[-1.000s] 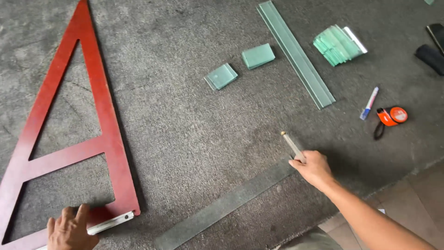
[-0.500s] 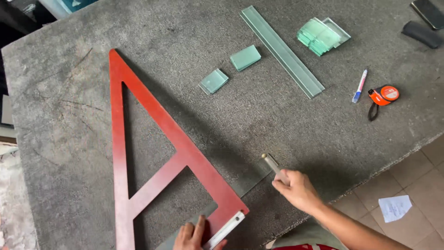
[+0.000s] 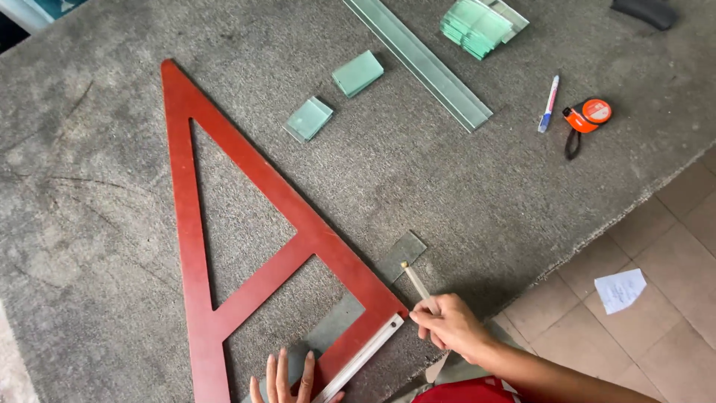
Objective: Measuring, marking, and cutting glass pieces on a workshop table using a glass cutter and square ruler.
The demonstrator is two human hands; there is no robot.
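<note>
A large red wooden triangle square (image 3: 246, 209) lies flat on the grey carpeted table (image 3: 462, 194). Under its lower right edge runs a long glass strip (image 3: 406, 250), only partly showing. My left hand (image 3: 287, 380) presses flat, fingers spread, on the triangle's bottom corner beside its metal edge. My right hand (image 3: 451, 328) grips a slim glass cutter (image 3: 415, 277), whose tip rests on the glass strip right against the red edge.
At the far side lie a long glass strip (image 3: 421, 60), a stack of green glass pieces (image 3: 477, 26) and two small glass stacks (image 3: 356, 73) (image 3: 309, 118). A marker pen (image 3: 549, 103) and an orange tape measure (image 3: 589, 116) sit right. The table edge drops to tiled floor with paper (image 3: 620, 289).
The red triangle has swung across the glass strip. My right hand moved in with the cutter to the triangle's edge. My left hand has flattened onto the corner.
</note>
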